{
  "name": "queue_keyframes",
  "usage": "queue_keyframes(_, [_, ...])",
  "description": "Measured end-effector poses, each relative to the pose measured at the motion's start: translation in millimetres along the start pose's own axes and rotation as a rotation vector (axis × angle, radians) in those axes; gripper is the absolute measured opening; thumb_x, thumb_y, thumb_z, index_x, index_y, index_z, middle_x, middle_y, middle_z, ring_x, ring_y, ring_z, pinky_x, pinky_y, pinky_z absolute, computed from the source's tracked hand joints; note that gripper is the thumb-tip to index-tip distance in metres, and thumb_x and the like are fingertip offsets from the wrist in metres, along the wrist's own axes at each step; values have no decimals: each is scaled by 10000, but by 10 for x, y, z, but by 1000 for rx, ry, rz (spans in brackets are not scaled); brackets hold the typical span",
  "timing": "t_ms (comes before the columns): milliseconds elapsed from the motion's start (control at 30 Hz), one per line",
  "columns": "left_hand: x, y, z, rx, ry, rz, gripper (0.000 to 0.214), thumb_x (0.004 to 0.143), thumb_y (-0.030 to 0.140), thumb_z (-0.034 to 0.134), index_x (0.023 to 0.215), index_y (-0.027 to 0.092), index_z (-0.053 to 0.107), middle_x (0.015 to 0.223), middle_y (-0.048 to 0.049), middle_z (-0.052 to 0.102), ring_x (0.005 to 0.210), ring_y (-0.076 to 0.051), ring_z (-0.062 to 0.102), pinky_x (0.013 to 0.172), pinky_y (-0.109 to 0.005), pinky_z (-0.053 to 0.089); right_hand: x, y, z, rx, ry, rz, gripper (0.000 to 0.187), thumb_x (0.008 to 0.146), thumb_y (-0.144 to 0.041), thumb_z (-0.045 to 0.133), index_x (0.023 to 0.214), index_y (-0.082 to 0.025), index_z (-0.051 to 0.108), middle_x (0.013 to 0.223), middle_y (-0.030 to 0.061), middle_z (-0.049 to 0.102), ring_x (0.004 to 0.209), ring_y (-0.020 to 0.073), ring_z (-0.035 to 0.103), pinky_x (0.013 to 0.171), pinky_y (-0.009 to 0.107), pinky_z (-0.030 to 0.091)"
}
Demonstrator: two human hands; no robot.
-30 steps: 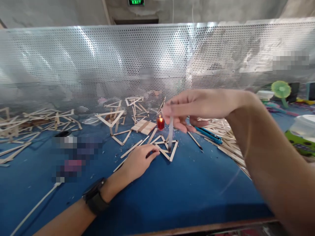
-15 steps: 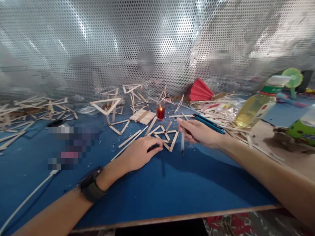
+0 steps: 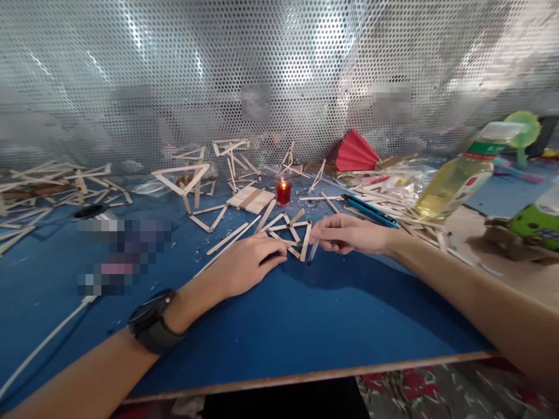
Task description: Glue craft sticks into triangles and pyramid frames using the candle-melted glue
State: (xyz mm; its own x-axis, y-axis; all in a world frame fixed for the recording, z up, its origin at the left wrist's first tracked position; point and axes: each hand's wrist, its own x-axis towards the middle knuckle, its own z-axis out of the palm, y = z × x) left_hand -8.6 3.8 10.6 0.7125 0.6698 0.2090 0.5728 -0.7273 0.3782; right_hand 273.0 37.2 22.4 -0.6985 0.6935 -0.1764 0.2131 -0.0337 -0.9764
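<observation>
Wooden stick frame [image 3: 290,235]: flat on the blue desk [image 3: 305,326], just in front of the red candle [image 3: 283,191]. My left hand [image 3: 247,269], grip released, fingertips resting on its near corner. My right hand [image 3: 349,234], front-right of the candle, grip pinching a clear rod [image 3: 313,250], tip down beside the frame.

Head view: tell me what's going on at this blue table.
A person works on a flat frame of wooden sticks on the blue table. The left hand presses down at the frame's near edge; the right hand holds a thin clear rod, tip down beside the frame. A lit red candle stands behind.
</observation>
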Motion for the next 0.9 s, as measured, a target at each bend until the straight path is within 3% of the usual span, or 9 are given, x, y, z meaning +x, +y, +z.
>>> queue_keyframes(133, [-1,6,-2,39,-1,11,198,1051,308,520,1076,249,707,1156,-41,729,1095,-215,641,998,-376,494,24,64,-5,-134,70,8,394,870,-574,724,884,-180,734,716,0,598,599,91,499,456,187,330])
queue_keyframes(333, [3,36,-13,50,20,18,194,1044,297,533,1048,236,716,1120,-57,706,1110,-222,627,979,-371,479,96,145,-17,-133,129,-44,410,867,-567,726,799,-163,736,653,9,591,552,87,472,408,180,298])
queue_keyframes(533, [4,46,-12,120,22,-16,179,1041,308,545,1035,262,718,1167,-34,708,1162,-237,614,1123,-491,346,109,128,20,-132,147,-51,441,872,-581,721,791,-148,738,641,8,596,523,73,472,388,175,306])
queue_keyframes(733, [15,60,-29,117,-15,-25,190,1048,306,534,1052,262,718,1223,-36,708,1219,-255,591,1144,-533,301,101,111,44,-148,162,-87,455,874,-588,716,796,-141,743,658,5,611,520,65,487,380,170,358])
queue_keyframes(900, [25,64,-37,110,5,-5,175,1039,290,547,1016,242,713,1165,-47,703,1161,-247,616,1073,-478,394,117,131,32,-168,166,-93,461,876,-595,709,795,-143,743,658,5,615,523,71,514,388,172,407])
